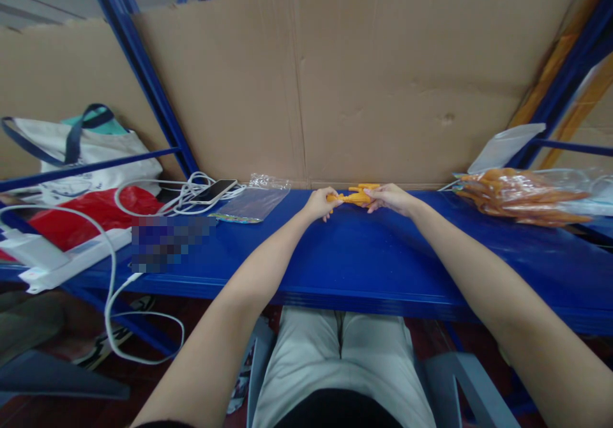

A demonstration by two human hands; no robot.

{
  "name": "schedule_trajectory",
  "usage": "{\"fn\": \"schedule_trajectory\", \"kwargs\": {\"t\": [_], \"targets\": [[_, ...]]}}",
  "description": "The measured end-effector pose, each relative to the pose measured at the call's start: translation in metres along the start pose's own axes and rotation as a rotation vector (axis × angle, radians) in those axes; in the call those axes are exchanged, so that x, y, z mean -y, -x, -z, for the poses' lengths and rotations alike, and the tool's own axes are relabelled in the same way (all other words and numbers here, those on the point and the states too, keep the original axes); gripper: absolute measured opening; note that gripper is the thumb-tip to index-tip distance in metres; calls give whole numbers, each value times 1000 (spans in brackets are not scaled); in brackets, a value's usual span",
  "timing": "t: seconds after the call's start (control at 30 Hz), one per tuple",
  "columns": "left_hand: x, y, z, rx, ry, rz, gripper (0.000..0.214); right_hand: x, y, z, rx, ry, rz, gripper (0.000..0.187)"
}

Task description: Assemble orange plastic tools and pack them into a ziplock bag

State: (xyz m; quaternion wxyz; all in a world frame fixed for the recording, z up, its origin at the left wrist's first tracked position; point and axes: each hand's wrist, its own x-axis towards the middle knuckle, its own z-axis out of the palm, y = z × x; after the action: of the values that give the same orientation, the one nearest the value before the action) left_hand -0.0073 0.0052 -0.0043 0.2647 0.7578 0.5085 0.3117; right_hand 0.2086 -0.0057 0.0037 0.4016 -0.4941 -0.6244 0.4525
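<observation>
Orange part (355,196) — left hand (320,203), right hand (389,197) grips closed on it; shelf (364,255) far edge.

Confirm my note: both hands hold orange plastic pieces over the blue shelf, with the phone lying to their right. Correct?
No. The head view shows the phone on their left, resting on the white cables. The left hand and right hand do hold the orange plastic pieces over the blue shelf.
</observation>
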Motion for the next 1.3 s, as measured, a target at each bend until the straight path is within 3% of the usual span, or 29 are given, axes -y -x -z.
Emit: {"fn": "schedule_trajectory", "kwargs": {"t": [0.23,0.6,1.1,1.2,1.3], "targets": [[-2,0,0,12,0,26,19,-3,-3,4,29,-2,-23,27],[-1,-1,0,29,16,23,15,4,6,5,6,231,108,20],[4,-4,-1,0,-19,-12,17,9,8,1,-13,193,82,19],[9,-7,-3,-75,-70,-64,27,7,4,0,-79,167,105,25],[15,-12,-4,-162,-109,-204,55,2,-4,2,-176,151,156,31]]}}
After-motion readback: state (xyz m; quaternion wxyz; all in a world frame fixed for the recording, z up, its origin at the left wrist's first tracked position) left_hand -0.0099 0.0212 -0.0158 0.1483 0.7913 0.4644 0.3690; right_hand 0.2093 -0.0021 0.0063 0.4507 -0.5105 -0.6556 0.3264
